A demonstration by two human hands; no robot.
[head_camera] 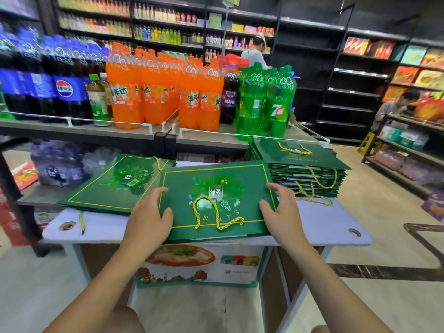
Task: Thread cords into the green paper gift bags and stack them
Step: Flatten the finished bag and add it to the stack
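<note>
Green gift bag (230, 188) flat between hands | left fingers (153, 195) grip left edge | right fingers (278, 188) grip right edge

Glossy green paper bag (216, 200), twisted yellow cord (211, 212), matt white tabletop (336, 224).
</note>
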